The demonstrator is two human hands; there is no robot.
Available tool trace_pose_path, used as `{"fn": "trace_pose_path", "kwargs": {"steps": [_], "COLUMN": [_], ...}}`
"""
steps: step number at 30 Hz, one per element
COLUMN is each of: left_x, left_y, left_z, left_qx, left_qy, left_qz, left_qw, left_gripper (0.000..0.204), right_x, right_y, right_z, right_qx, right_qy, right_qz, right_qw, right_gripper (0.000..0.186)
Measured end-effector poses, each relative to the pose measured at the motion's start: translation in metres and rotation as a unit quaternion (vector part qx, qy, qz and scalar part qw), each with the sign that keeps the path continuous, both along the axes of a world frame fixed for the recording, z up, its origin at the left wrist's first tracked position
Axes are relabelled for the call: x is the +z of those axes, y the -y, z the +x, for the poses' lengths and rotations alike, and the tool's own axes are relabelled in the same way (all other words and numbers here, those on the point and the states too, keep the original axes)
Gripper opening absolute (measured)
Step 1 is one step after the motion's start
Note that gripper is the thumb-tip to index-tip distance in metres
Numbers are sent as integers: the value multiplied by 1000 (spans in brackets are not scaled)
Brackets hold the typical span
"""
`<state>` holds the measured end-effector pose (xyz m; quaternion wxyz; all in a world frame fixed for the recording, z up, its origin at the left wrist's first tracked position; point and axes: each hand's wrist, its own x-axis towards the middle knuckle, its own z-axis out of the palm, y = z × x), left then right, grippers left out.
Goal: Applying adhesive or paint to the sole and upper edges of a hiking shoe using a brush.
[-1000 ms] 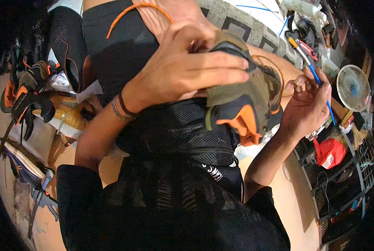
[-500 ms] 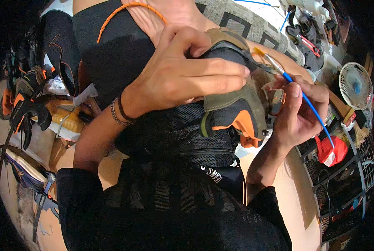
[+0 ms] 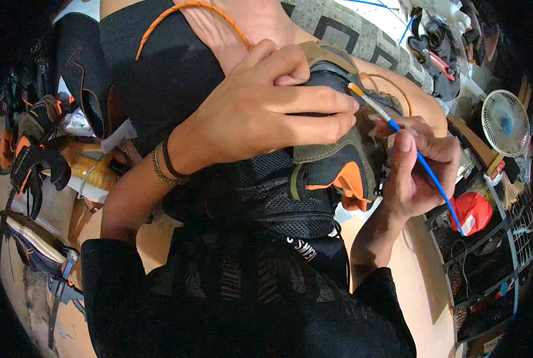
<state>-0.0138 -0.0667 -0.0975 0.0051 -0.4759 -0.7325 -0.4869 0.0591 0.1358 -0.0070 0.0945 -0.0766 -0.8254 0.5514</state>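
An olive-and-black shoe (image 3: 326, 153) with orange lining rests in my lap, its sole side turned away to the right. My left hand (image 3: 266, 113) is closed over the shoe, its fingers stretched across the upper. In my right hand (image 3: 418, 173), beside the shoe, a slim paintbrush (image 3: 391, 124) with a blue handle is pinched between thumb and fingers. Its yellowish bristles lie close to the shoe's dark edge, by my left fingertips; whether they touch is hard to tell. An orange lace (image 3: 159, 25) loops out above my left hand.
Another olive-and-orange shoe (image 3: 36, 119) lies at the left, near a yellow-amber container (image 3: 93, 170). On the right are a small fan (image 3: 505, 123), a red-and-white packet (image 3: 472, 212) and a dark mesh rack (image 3: 487, 262). A black bag with a red-handled tool (image 3: 439, 64) is at upper right.
The brush has shifted left and slightly down, its bristles now nearer my left fingertips. My right hand moved left with it. My left hand keeps its hold on the shoe.
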Motion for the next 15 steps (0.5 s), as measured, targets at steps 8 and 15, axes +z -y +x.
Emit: {"fn": "trace_pose_path", "kwargs": {"steps": [8, 15], "left_x": [1, 6], "left_y": [3, -1], "left_z": [-1, -1], "left_qx": [2, -8], "left_qy": [-17, 4], "left_qz": [16, 12], "left_qw": [1000, 1000], "left_gripper": [24, 20], "right_x": [5, 7], "right_y": [4, 1], "right_z": [2, 4], "right_qx": [17, 4], "right_qy": [27, 34], "right_qz": [79, 108], "right_qw": [996, 994], "right_gripper": [25, 26]}}
